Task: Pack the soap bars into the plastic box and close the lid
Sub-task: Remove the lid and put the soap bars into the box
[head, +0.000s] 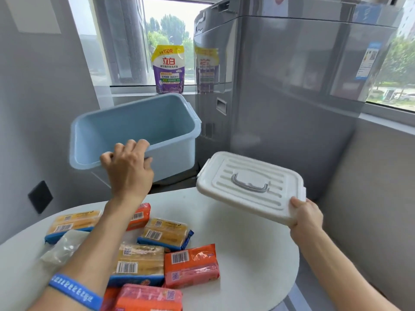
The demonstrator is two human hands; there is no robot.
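My left hand grips the near rim of the light blue plastic box and holds it in the air, tilted so its empty inside faces me. My right hand holds the white lid by its near right corner; the lid is off the box, top side up, with a grey handle in its middle. Several wrapped soap bars lie loose on the round white table below: yellow ones in blue-edged wrappers and orange-pink ones.
A grey washing machine stands right behind the table. A purple and yellow detergent pouch sits on the window sill. A clear-wrapped pale bar lies by my left forearm. Grey walls close in on the left and right.
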